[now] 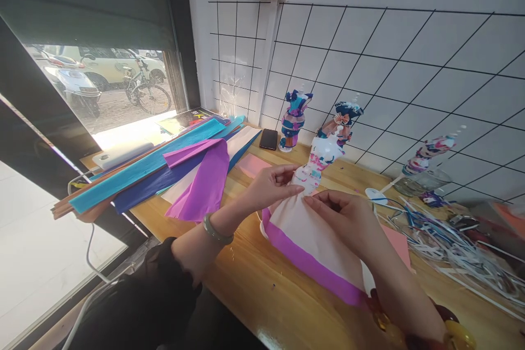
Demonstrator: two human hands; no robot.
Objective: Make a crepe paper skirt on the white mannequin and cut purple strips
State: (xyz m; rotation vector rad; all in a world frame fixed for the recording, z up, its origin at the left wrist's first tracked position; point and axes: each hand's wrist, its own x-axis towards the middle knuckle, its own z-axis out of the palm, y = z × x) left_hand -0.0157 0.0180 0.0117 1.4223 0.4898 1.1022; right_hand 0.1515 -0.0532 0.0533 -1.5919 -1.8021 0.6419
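A small white dress form (pixel 326 149) with pink and blue scraps on its bodice stands tilted in front of me. Around its lower part hangs a skirt of pale crepe paper (pixel 305 232) with a purple band (pixel 314 270) along the hem. My left hand (pixel 276 183) is closed at the left side of the waist, its thumb pressing the gathered top of the paper. At the right side, my right hand (pixel 338 210) pinches the same gathered edge between thumb and fingers. The form's base is mostly hidden behind the skirt.
Crepe paper strips (pixel 151 161) lie stacked at the left, near a black phone (pixel 268 139). Dressed miniature forms (pixel 294 117) stand along the gridded wall; another (pixel 429 156) leans beside a glass jar (pixel 424 181). Tangled cords (pixel 447 246) cover the right side.
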